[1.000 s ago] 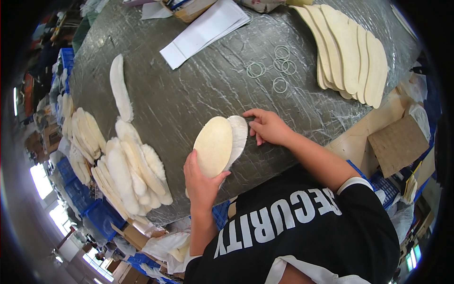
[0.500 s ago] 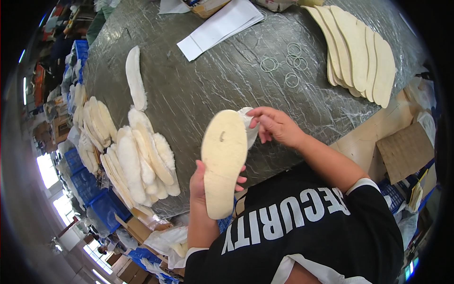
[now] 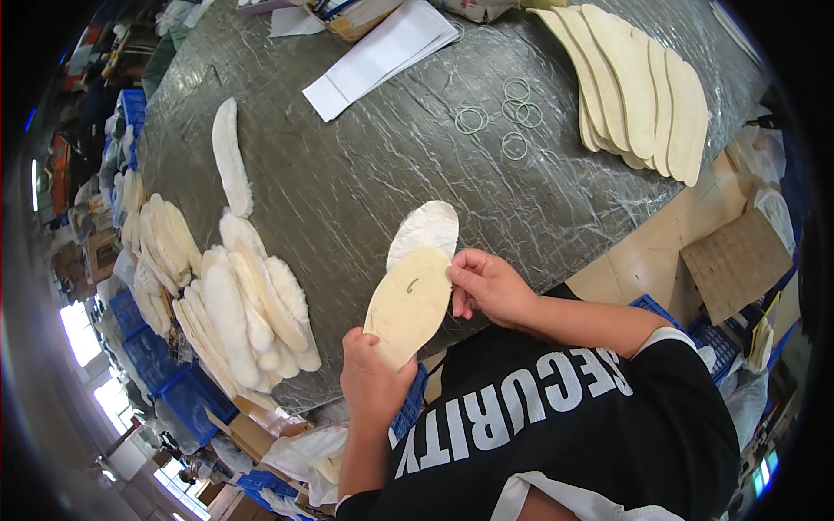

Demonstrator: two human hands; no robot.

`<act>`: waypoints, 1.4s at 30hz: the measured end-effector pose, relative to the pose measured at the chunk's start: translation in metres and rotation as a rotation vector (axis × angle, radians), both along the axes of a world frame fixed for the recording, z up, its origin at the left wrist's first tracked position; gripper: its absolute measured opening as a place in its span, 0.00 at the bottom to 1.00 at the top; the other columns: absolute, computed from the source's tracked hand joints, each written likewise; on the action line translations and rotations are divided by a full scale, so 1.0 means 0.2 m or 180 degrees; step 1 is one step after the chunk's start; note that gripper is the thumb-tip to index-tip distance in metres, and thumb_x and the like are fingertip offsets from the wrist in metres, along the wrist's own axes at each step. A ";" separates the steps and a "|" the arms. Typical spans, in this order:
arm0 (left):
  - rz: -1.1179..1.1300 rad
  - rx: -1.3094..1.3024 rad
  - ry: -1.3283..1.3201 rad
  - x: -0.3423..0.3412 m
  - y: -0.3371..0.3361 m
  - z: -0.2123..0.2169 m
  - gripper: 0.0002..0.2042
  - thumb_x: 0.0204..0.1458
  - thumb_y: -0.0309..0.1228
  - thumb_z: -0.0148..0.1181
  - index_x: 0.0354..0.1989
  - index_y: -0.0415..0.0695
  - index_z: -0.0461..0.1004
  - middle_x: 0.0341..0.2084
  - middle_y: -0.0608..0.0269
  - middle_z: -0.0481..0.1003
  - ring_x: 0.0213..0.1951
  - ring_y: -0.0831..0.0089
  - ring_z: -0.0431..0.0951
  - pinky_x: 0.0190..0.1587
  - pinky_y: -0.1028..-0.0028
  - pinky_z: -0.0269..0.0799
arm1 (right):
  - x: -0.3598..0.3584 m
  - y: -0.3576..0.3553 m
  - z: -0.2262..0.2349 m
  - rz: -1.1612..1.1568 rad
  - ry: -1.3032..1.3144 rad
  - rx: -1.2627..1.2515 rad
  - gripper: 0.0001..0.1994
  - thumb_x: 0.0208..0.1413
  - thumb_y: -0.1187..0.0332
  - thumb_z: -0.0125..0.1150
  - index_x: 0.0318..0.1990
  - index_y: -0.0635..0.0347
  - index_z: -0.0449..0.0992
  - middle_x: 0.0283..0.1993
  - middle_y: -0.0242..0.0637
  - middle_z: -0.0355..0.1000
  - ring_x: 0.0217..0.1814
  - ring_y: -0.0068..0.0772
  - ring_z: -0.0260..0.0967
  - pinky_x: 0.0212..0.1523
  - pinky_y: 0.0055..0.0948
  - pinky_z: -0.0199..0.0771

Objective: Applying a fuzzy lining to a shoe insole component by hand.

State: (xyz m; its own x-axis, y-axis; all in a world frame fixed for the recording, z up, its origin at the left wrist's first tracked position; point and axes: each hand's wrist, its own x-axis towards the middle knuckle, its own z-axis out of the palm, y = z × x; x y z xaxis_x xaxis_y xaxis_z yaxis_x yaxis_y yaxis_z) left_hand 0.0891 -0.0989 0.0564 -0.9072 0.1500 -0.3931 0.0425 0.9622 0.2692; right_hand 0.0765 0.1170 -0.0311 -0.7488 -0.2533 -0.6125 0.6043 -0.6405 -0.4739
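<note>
A cream insole [image 3: 404, 304] with a small dark mark is held above the table's near edge. My left hand [image 3: 375, 378] is closed round its narrow end, thumb on top. At the right edge of the wide end, my right hand [image 3: 488, 285] pinches with thumb and fingers. Behind the insole a whitish, shiny sole-shaped piece [image 3: 426, 227] sticks out past its far end; its lower part is hidden. Whether the two pieces are joined I cannot tell.
Fluffy white insoles [image 3: 261, 313] lie piled at the left, below a single one [image 3: 229, 156]. Cream insoles [image 3: 643, 95] are fanned out at the far right. Rubber bands [image 3: 514, 146] and white paper strips [image 3: 373, 65] lie on the plastic-covered table [image 3: 330, 182]. Blue crates [image 3: 187, 395] stand at left.
The insole has tilted and my left hand now covers its narrow end. My right hand has come down to pinch its side edge. More of the whitish piece shows behind it.
</note>
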 end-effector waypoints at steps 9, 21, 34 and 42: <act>0.0141 0.0922 0.0485 -0.05 0.01 -0.22 0.26 0.36 0.26 0.71 0.44 0.40 0.64 0.52 0.46 0.64 0.54 0.50 0.66 0.57 0.60 0.61 | -0.22 0.23 -0.19 0.0648 0.0188 0.1157 0.22 0.63 0.74 0.38 0.65 0.60 0.56 0.32 0.38 0.70 0.20 0.24 0.69 0.19 0.23 0.69; -0.0236 0.0484 0.0576 -0.14 0.06 -0.31 0.26 0.37 0.29 0.72 0.45 0.38 0.66 0.51 0.44 0.66 0.52 0.47 0.68 0.54 0.60 0.65 | -0.25 0.24 -0.23 0.1115 0.0154 0.0904 0.23 0.62 0.75 0.35 0.64 0.59 0.60 0.29 0.40 0.71 0.19 0.26 0.70 0.19 0.24 0.70; -0.0229 0.0466 0.0521 -0.16 0.09 -0.32 0.25 0.38 0.30 0.72 0.44 0.36 0.67 0.51 0.42 0.66 0.52 0.47 0.68 0.55 0.60 0.64 | -0.25 0.24 -0.22 0.1149 0.0170 0.0975 0.22 0.63 0.75 0.36 0.65 0.58 0.58 0.29 0.39 0.70 0.19 0.23 0.69 0.17 0.20 0.69; -0.0207 0.0447 0.0524 -0.16 0.11 -0.32 0.25 0.38 0.29 0.72 0.44 0.36 0.68 0.51 0.42 0.66 0.53 0.46 0.68 0.55 0.60 0.64 | -0.25 0.24 -0.22 0.1148 0.0180 0.0956 0.22 0.63 0.75 0.36 0.65 0.59 0.57 0.29 0.39 0.70 0.19 0.24 0.70 0.17 0.20 0.69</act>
